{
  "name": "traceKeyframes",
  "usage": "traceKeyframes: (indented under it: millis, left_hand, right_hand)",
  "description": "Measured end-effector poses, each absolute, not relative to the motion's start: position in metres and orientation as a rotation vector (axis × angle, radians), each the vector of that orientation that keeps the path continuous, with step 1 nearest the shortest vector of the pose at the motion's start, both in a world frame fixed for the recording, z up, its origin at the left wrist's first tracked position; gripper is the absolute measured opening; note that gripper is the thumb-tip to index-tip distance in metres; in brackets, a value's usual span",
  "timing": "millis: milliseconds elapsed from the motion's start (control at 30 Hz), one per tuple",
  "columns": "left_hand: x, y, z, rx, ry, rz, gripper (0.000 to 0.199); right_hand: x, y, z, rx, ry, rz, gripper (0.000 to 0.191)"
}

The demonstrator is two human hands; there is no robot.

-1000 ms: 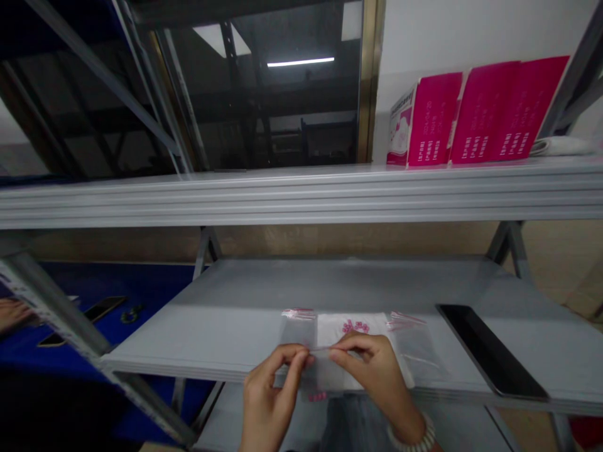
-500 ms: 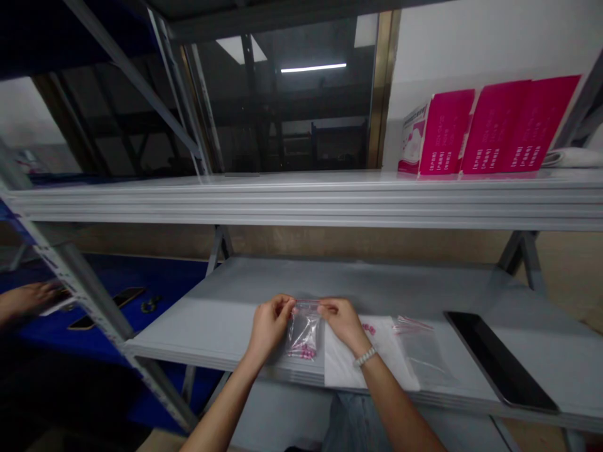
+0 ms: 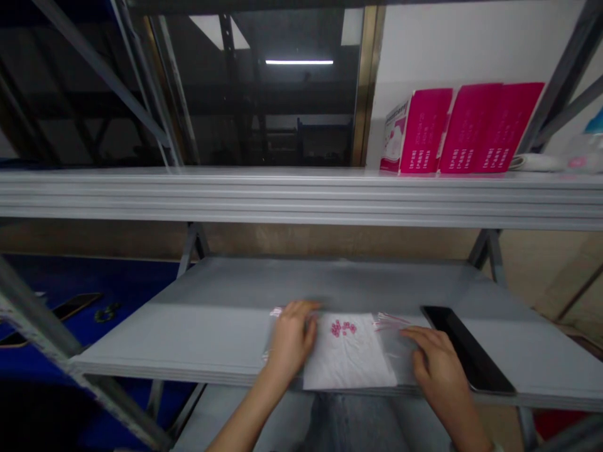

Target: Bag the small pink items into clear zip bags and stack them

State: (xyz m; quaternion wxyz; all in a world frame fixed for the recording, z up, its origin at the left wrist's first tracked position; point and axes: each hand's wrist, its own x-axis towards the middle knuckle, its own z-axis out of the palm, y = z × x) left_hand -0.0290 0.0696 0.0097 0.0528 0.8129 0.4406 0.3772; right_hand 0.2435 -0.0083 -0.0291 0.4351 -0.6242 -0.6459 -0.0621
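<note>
A white cloth or tissue (image 3: 351,361) lies at the front of the grey shelf, with several small pink beads (image 3: 343,328) in a loose cluster on it. My left hand (image 3: 293,336), slightly blurred, is at the cloth's left edge, its fingers stretched to the right and thumb apart. Behind it, a clear zip bag (image 3: 276,312) shows only its top corner and left edge. On the cloth's right lie clear zip bags (image 3: 394,345) with pink seal lines. My right hand (image 3: 438,361) is open beside them, its fingertips at their upper right corner.
A dark tablet (image 3: 468,348) lies right of my right hand. Several magenta boxes (image 3: 471,129) stand on the upper shelf (image 3: 301,198). At left, a blue surface bears a dark phone (image 3: 78,306) and a bracelet-like ring (image 3: 107,312), behind a metal post (image 3: 38,326).
My hands have parted: the left let go of the filled zip bag's top and moved to the cloth's edge; the right went to the bags at right. The view shifted right, uncovering the beads.
</note>
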Motion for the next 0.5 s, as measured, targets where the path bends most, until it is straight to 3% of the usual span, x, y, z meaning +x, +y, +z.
traceKeyframes:
  millis: [133,233,333,500]
  left_hand:
    - [0.047,0.040,0.004,2.665,0.922,0.944,0.030]
    - [0.078,0.033,-0.003,2.692,0.862,0.894,0.024]
    - [0.085,0.036,-0.009,2.670,0.887,0.887,0.011]
    - [0.075,0.041,-0.009,2.634,0.883,0.901,0.017]
  right_hand:
    - [0.238,-0.015,-0.039,-1.648,-1.717,-0.280,0.043]
    - [0.236,-0.018,-0.042,-1.657,-1.762,-0.297,0.043]
    - [0.239,-0.024,-0.041,-1.621,-1.705,-0.276,0.038]
    - [0.239,-0.036,-0.039,-1.588,-1.509,-0.263,0.028]
